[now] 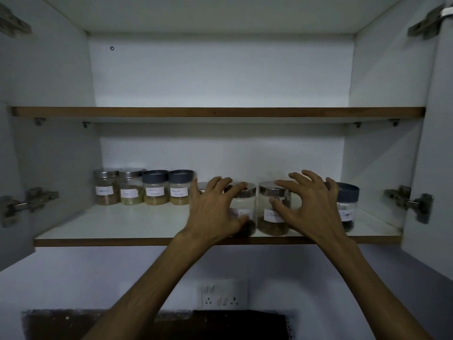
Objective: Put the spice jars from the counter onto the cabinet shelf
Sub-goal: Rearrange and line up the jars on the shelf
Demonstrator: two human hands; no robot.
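Left hand [215,212] — fingers curled over the steel lid of one jar [241,207], thumb low against its front, a grip that appears to wrap the jar. Right hand [311,207] — fingers spread and arched over the neighbouring jar [273,208], thumb across its glass; whether it clasps or only steadies cannot be told. Both jars stand upright near the front edge of the lower shelf [110,225], touching or nearly so, probably being slid back into line. A dark-lidded jar [346,204] stands just behind the right hand, its label reading roughly "Pepper". The right-hand jar's label begins "Cl"; the left one's is covered. Four more labelled jars [143,187] sit in a tidy row at the back left, labels facing out for reading, the writing too small to make out. The upper shelf [218,111] carries nothing visible.
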